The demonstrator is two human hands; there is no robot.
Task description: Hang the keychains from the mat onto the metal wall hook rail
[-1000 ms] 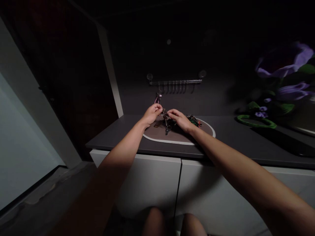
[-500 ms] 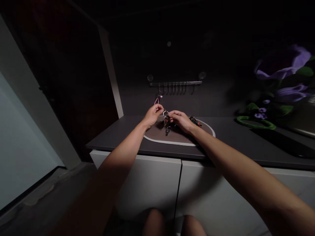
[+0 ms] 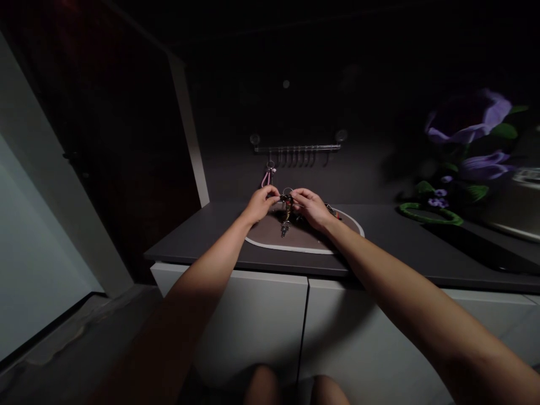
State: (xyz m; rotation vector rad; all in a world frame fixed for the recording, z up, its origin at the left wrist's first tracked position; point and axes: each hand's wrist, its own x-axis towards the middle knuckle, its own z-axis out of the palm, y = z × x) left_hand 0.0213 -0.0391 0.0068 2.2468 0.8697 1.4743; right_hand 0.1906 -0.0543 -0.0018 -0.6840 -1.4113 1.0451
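Over a brown oval mat (image 3: 274, 239) with a white rim, a bunch of keys (image 3: 286, 212) on a metal ring hangs between my hands. My left hand (image 3: 261, 203) pinches it from the left, thumb and index finger together. From the right, my right hand (image 3: 311, 207) grips the same bunch near the ring. Small metal pieces dangle below my fingertips; their exact shapes are too dark to make out. Partly behind my right hand, more small items (image 3: 333, 211) with a bit of red lie on the mat.
On the wall, a clear hook rail (image 3: 299, 149) carries a pink-strapped keyring (image 3: 266, 177) at its left end. Purple flowers (image 3: 468, 121), a green ring (image 3: 430, 214) and a dark flat object (image 3: 485, 250) occupy the counter's right side. White cabinet doors (image 3: 257, 315) are below.
My fingertips have shifted from the sides of the ring to the dark pieces just below it, and the ring now stands above them. The view has tilted slightly.
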